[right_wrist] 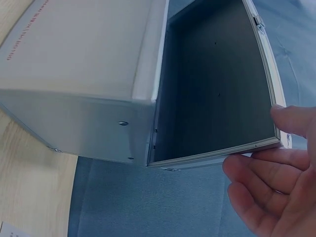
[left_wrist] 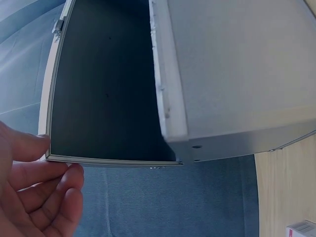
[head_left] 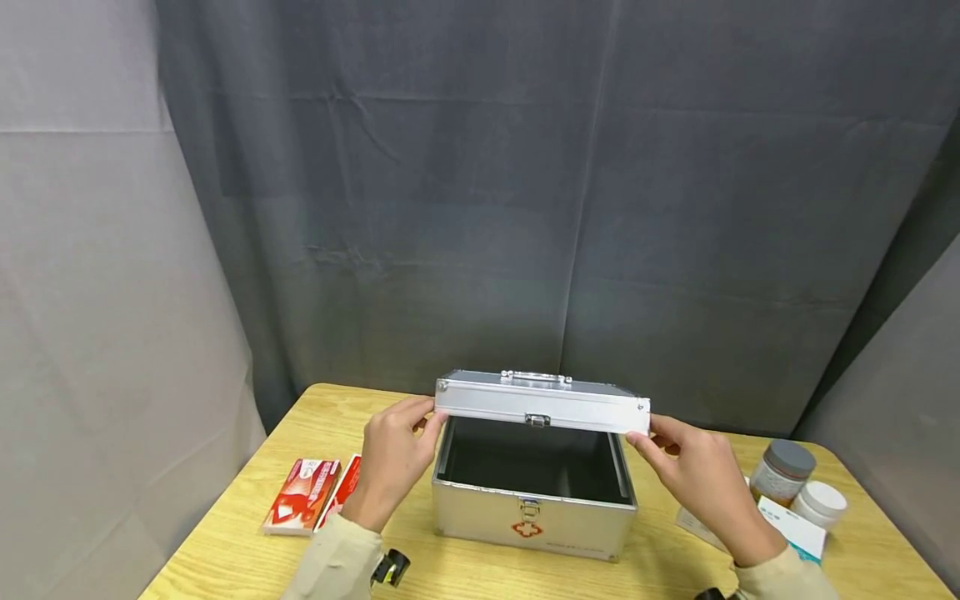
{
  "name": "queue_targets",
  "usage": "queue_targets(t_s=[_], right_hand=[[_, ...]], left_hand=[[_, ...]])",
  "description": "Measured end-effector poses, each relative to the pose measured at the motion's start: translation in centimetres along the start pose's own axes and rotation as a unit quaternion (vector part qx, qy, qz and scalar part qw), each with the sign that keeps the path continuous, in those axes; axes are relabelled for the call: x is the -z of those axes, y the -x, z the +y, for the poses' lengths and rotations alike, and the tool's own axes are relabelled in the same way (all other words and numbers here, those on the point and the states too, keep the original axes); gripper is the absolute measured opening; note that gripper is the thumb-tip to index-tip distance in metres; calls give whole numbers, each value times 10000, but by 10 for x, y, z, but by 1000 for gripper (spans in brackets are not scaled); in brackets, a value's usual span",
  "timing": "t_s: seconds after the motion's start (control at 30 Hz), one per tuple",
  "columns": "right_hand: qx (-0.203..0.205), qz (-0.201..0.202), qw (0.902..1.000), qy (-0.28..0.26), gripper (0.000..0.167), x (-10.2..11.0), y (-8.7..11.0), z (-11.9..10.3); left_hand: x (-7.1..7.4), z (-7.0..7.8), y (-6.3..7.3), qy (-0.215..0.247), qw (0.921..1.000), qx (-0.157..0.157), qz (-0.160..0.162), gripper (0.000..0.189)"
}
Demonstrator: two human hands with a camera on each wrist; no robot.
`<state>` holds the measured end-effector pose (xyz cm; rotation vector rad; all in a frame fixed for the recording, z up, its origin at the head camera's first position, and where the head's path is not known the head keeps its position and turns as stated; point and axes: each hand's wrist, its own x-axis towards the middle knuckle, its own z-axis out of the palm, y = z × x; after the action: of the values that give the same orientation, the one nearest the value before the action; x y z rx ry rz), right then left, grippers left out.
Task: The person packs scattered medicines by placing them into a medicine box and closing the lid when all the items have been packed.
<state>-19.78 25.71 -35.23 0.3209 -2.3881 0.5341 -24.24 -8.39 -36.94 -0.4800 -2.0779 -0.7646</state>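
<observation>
Thumb and fingers pinching on both sides! The left hand [head_left: 397, 457] has 1 front corner of the silver lid [head_left: 483, 402], the right hand [head_left: 705, 468] the other; the lid tilts half-raised between 2 grips, above the case [head_left: 476, 510] at lower centre of the head view.

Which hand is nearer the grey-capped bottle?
Right. The right hand, at the lid's right corner, is left of the grey-capped bottle; the left hand, at the lid's left corner, is much farther left.
</observation>
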Motion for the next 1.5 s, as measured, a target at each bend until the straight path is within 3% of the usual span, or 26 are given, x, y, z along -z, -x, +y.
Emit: queue_targets(t_s=[0.23, 0.7, 1.5], right_hand=[[234, 266, 9994, -10, 19, 0, -6, 1], [92, 292, 9995, -100, 19, 0, -9, 0], [-240, -10, 9997, -80, 20, -3, -18, 1]], left_hand=[[1, 1, -6, -27, 10000, -45, 57, 5], [-1, 2, -9, -20, 9999, -43, 116, 9], [-1, 1, -23, -72, 10000, 37, -30, 3]])
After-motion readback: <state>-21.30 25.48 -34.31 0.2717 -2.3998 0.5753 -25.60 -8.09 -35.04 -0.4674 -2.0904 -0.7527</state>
